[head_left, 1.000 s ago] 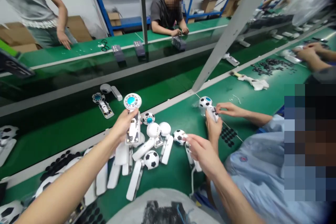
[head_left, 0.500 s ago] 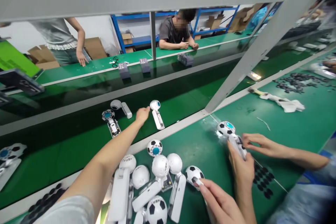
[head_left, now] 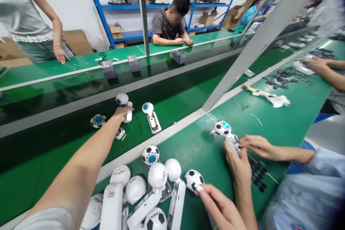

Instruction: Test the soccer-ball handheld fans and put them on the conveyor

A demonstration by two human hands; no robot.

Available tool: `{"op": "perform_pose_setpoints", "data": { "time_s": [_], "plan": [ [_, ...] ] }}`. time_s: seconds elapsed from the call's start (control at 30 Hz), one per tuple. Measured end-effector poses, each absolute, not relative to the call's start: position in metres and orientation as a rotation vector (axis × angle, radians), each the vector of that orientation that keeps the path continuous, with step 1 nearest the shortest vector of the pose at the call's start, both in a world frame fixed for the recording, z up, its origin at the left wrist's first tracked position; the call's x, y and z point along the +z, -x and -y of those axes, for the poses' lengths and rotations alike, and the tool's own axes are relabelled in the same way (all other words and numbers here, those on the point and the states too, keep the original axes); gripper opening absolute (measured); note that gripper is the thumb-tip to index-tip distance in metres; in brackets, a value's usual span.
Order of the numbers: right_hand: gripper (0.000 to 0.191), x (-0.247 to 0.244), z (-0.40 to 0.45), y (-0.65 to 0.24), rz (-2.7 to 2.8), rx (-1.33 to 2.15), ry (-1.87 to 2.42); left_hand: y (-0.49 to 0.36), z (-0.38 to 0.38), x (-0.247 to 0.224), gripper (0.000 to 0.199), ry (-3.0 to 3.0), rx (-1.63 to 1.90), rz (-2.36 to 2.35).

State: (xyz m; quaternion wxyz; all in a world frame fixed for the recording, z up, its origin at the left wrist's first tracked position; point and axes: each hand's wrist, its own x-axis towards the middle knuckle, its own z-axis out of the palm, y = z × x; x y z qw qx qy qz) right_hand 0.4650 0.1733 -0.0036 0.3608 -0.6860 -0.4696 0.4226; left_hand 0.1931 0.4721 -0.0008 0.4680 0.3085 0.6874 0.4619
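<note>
My left hand [head_left: 123, 113] reaches over the dark green belt. Its fingers are closed on the white handle [head_left: 129, 112] of a ball-headed device, whose round head [head_left: 122, 99] points away from me. Beside it on the belt lie a device with a black-and-white football head [head_left: 98, 120] and another with its inner parts showing in the handle [head_left: 154, 122]. Low in the view, my right hand [head_left: 219, 205] pinches a football-patterned ball-headed device [head_left: 194, 179] near the joint below its head; the palm hides most of its handle. Several similar white devices [head_left: 136, 189] lie heaped left of it.
A co-worker's hands [head_left: 239, 154] hold another football-headed device [head_left: 222, 128] at my right. Black round pads [head_left: 258, 176] and a white cloth-like piece [head_left: 277, 100] lie on the green bench. A slanted grey post [head_left: 242, 54] rises from the belt's edge. Small boxes [head_left: 109, 69] stand across the belt.
My left hand has moved left from beside one device to the handle of another, which has turned. The first device's handle now shows its inner parts. My right hand keeps its hold.
</note>
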Motion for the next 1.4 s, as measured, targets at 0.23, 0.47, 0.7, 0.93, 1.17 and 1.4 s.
{"op": "perform_pose_setpoints", "data": {
  "time_s": [0.23,0.47,0.7,0.93,1.17,1.4],
  "plan": [
    [0.031,0.033,-0.173,-0.458,1.386,1.189,1.522,-0.246,-0.350,0.041,0.038,-0.818,1.077,-1.144],
    [0.023,0.050,-0.159,-0.439,1.585,0.993,1.361,-0.277,-0.233,0.062,0.017,-0.557,0.873,-0.898],
    [0.021,0.064,-0.137,-0.429,1.670,0.913,1.295,-0.287,-0.189,0.077,0.019,-0.692,0.856,-0.892],
    [0.031,0.066,-0.127,-0.435,1.855,0.905,1.371,-0.293,-0.170,0.081,0.042,-0.921,0.872,-1.036],
    [0.031,0.061,-0.125,-0.430,1.864,1.178,1.299,-0.279,-0.156,0.076,0.047,-0.831,0.711,-1.023],
    [0.026,0.063,-0.131,-0.391,1.895,1.191,1.254,-0.257,-0.151,0.070,0.039,-0.838,0.886,-1.068]
  ]
}}
